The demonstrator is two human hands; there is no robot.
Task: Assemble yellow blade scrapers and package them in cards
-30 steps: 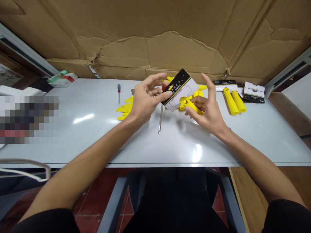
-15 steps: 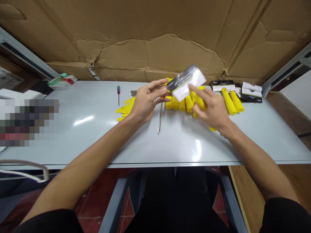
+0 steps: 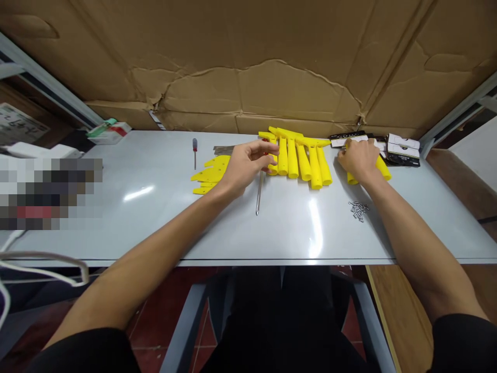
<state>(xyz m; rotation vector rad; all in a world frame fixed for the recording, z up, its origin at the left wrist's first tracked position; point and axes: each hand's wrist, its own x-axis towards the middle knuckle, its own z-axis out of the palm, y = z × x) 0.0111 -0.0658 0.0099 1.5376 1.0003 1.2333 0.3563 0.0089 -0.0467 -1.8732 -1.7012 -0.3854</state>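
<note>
My left hand (image 3: 246, 168) hovers over the middle of the table with fingers apart and bent, holding nothing. Just behind its fingertips lies a long screwdriver (image 3: 260, 194), its red handle partly covered. To the right of that hand, a row of yellow T-shaped plastic handles (image 3: 293, 158) lies with hollow ends facing me. At the right, my right hand (image 3: 362, 158) is closed around a yellow handle (image 3: 352, 179); its fingers hide most of it. A second yellow handle (image 3: 383, 168) shows beside the hand. Black-and-white printed packaging (image 3: 403, 150) lies behind.
Flat yellow pointed pieces (image 3: 212, 173) and thin metal strips (image 3: 223, 150) lie left of centre. A small screwdriver (image 3: 194, 153) is further left. Small screws (image 3: 357, 211) sit in a pile near my right forearm. Cardboard (image 3: 248, 93) walls the back; a small box (image 3: 109, 132) stands at the left.
The printed card that was up between my hands is out of them. My right hand has moved right to the yellow handles there. My left hand stays nearly in place.
</note>
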